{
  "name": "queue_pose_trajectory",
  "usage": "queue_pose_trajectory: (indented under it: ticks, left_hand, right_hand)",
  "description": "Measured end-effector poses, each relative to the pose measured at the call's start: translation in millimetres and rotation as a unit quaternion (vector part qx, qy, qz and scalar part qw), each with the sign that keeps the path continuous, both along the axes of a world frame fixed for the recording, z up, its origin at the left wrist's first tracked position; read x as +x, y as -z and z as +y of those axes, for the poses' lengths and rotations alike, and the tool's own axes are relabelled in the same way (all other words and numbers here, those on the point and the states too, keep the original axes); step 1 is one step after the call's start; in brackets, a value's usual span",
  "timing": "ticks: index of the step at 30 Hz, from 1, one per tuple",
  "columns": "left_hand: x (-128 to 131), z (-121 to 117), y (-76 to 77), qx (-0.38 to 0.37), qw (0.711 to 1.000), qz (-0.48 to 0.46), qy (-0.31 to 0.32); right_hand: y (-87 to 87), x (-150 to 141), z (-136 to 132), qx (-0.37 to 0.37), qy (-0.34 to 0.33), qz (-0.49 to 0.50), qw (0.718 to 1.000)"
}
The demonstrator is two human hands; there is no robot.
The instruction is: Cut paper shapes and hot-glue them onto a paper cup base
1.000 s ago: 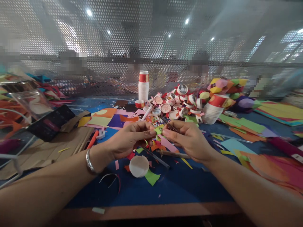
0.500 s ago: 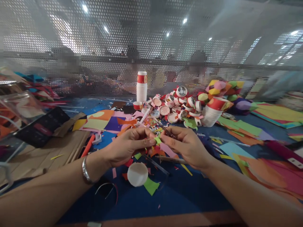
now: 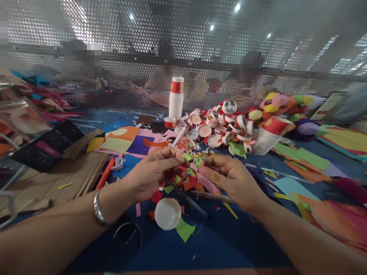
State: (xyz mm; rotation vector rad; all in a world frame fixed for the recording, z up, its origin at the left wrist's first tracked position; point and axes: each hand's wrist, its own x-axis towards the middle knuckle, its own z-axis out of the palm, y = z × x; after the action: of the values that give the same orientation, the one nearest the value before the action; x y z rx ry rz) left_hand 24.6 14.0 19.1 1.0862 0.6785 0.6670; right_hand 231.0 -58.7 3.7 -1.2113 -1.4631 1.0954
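Pinched between thumb and fingers of my left hand (image 3: 156,170) is a small piece of light green paper (image 3: 187,157). My right hand (image 3: 229,177) is closed around what look like small dark scissors (image 3: 207,163), whose thin blades point up and left toward the paper; the handles are mostly hidden by my fingers. A short gap separates the two hands. Below them on the blue table lie a round white paper disc or cup bottom (image 3: 168,214) and a bigger green paper scrap (image 3: 185,230). Colourful cuttings are scattered under and between my hands.
Beyond my hands stand a tall stack of paper cups (image 3: 176,100) and a pile of cut cup rounds (image 3: 213,126). Another cup stack (image 3: 271,135) leans at right. Cardboard (image 3: 71,187) lies left, coloured sheets (image 3: 323,206) right. A perforated screen (image 3: 195,46) closes the back.
My hands have moved apart slightly, the right one shifting right with the scissors away from the green paper. The camera view has also shifted a little.
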Motion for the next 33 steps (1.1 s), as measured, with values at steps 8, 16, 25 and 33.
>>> queue_pose_trajectory:
  ticks: [8, 16, 25, 33]
  left_hand:
    - [-3.3, 2.9, 0.5, 0.148, 0.988, 0.025, -0.021]
    - [-4.2, 2.7, -2.7, 0.196, 0.979, 0.047, -0.015]
    - [-4.9, 2.6, -6.7, -0.019, 0.996, -0.021, 0.087]
    - [-2.3, 0.4, -2.7, -0.047, 0.987, -0.026, 0.150]
  right_hand:
    - [0.9, 4.5, 0.3, -0.025, -0.002, -0.024, 0.999]
    - [2.1, 6.8, 0.9, -0.022, -0.007, -0.045, 0.999]
    - [2.7, 1.0, -1.8, -0.034, -0.008, 0.069, 0.997]
    - [-1.9, -12.0, -3.2, -0.064, -0.005, 0.154, 0.986]
